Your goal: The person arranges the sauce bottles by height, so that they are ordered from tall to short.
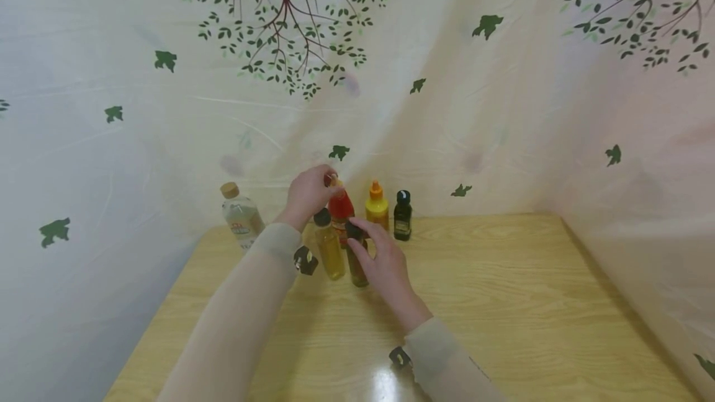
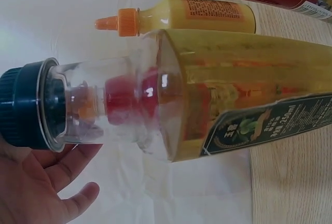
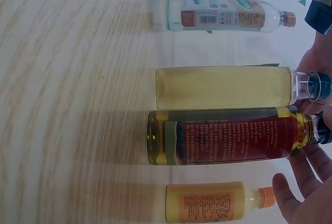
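Observation:
My left hand point(image 1: 306, 198) reaches to the top of a red squeeze bottle point(image 1: 341, 208), its thumb and fingers pinching the cap. In the left wrist view that bottle shows through a clear bottle of pale yellow oil point(image 2: 207, 94) with a dark cap, which hides part of the hand. My right hand point(image 1: 388, 265) grips the dark cap of an oil bottle with a red label point(image 3: 233, 138). This bottle stands upright in front of the red one, right beside the pale oil bottle. The right thumb and fingers are on either side of its neck.
A yellow squeeze bottle point(image 1: 377, 208) with an orange nozzle and a small dark bottle point(image 1: 403, 219) stand behind the right hand. A clear bottle with a tan cap point(image 1: 241, 214) is at the far left. A leaf-printed curtain point(image 1: 491, 110) borders the wooden table point(image 1: 503, 290).

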The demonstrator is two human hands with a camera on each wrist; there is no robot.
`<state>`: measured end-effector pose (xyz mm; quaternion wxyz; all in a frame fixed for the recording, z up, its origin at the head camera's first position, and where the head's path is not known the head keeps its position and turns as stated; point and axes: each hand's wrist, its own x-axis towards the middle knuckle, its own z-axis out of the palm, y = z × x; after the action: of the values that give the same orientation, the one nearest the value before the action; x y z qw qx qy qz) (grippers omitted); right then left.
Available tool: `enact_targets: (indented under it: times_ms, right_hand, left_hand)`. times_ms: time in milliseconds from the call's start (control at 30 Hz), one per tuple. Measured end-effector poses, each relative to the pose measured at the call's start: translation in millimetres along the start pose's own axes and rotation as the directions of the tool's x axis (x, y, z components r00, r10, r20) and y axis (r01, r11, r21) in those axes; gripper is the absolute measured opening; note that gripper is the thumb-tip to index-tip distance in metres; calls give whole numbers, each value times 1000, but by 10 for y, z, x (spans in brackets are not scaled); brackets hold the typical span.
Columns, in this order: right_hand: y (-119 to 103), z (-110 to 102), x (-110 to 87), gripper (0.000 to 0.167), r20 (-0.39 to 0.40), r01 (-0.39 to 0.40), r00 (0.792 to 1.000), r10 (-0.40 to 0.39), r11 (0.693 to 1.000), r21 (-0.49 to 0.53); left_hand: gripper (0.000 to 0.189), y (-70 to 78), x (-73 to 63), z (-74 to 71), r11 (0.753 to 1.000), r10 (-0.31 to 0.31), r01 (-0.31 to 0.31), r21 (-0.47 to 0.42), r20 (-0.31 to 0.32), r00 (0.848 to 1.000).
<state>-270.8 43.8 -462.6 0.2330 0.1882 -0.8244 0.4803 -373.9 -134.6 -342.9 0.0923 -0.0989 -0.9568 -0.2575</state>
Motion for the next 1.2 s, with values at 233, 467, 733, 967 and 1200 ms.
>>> enact_targets:
  times_ms: [233, 467, 733, 967, 1200]
  right_hand:
    - [2, 6, 9, 43, -6, 21, 1000, -21, 1000, 1]
    - [7, 7, 8, 42, 7, 5, 1000, -5, 1000, 14]
    - [25, 15, 7, 41, -1, 7, 1000, -7, 1000, 1]
    - [17, 20, -1, 42, -7, 21, 1000, -21, 1000, 11]
    - [0, 14, -8, 42, 11, -9, 1000, 8, 1000, 26]
  left_hand:
    - [38, -96, -4, -36, 1000, 1, -2, -25, -26, 1000]
    - [37, -118, -80, -139, 999, 24, -25, -23, -63, 998]
    - [39, -161, -177, -301, 999, 44, -46, -12, -96, 994]
    - [42, -285, -296, -430, 1000, 16, -17, -13, -101, 995]
    - [45, -402, -454, -529, 999, 15, -20, -37, -129, 992]
